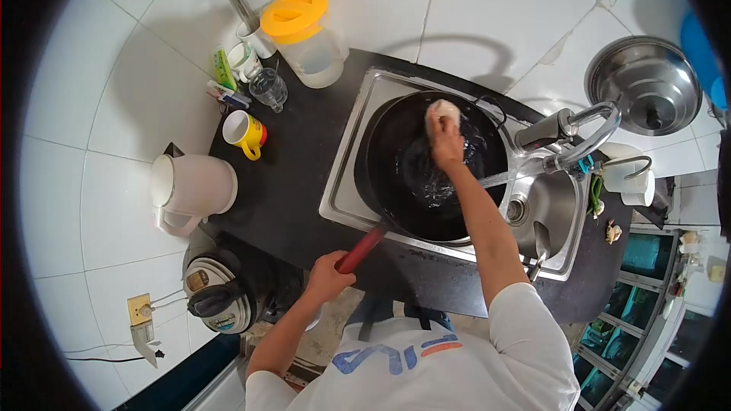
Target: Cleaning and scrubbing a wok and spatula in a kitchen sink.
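Note:
My left hand (331, 277) grips the red handle (362, 249) of a large dark wok (400, 182), which rests over the stainless steel sink (365, 97). Inside the wok, near its far wall, my right hand (446, 140) holds a pale scrubbing pad or cloth (444, 114); the fingers partly cover it. Water runs from the curved faucet (594, 131) at the right and falls into the wok, where shallow water ripples. A metal spatula or ladle (541, 242) leans in the right sink bowl (557, 200).
On the left of the dark counter (302, 182) stand a yellow mug (243, 129), a yellow-lidded pitcher (311, 45), a glass mug (268, 90) and an electric kettle (197, 188). A rice cooker (220, 297) sits lower left. Green peppers (595, 194) lie right of the sink.

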`<state>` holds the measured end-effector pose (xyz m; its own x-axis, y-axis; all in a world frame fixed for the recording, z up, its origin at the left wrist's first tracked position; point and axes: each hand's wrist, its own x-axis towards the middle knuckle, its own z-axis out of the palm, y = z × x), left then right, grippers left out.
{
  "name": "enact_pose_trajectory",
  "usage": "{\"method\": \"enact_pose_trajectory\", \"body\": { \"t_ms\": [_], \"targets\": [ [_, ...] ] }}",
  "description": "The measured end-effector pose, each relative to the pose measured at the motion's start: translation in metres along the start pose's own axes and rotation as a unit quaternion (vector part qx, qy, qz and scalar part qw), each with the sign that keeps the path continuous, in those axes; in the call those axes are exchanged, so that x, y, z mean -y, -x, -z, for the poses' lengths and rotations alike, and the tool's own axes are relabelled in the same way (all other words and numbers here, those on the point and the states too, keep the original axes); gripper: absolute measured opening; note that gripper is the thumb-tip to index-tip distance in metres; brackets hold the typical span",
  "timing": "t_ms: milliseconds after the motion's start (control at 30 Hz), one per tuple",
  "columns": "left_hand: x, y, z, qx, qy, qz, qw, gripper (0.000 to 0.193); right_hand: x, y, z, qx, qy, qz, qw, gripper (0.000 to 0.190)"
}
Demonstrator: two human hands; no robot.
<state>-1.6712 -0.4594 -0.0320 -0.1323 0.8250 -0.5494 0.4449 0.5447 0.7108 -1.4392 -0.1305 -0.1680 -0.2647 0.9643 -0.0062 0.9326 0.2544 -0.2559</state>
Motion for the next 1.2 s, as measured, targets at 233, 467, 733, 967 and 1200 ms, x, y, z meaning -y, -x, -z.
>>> {"method": "enact_pose_trajectory", "body": {
  "t_ms": [233, 467, 733, 967, 1200],
  "targets": [
    [-0.003, 0.0, 0.004, -0.013, -0.023, -0.013, 1.0, 0.048, -0.069, 0.068, 0.039, 0.02, 0.178, 0.031, 0.983, 0.061],
    [0.006, -0.003, 0.004, 0.013, -0.002, -0.014, 1.0, 0.047, -0.035, 0.145, 0.067, 0.249, 0.027, 0.218, 0.943, 0.054],
    [-0.002, -0.001, 0.003, 0.017, -0.024, -0.025, 0.999, 0.049, 0.028, 0.109, 0.011, 0.1, -0.115, 0.307, 0.939, 0.056],
    [-0.01, 0.002, 0.003, 0.003, -0.037, -0.01, 0.999, 0.049, 0.014, 0.035, 0.007, 0.018, 0.07, 0.191, 0.979, 0.057],
    [-0.001, 0.001, 0.001, -0.023, -0.021, -0.019, 0.999, 0.05, -0.055, 0.039, 0.043, -0.038, 0.155, 0.138, 0.978, 0.049]
  ]
}}
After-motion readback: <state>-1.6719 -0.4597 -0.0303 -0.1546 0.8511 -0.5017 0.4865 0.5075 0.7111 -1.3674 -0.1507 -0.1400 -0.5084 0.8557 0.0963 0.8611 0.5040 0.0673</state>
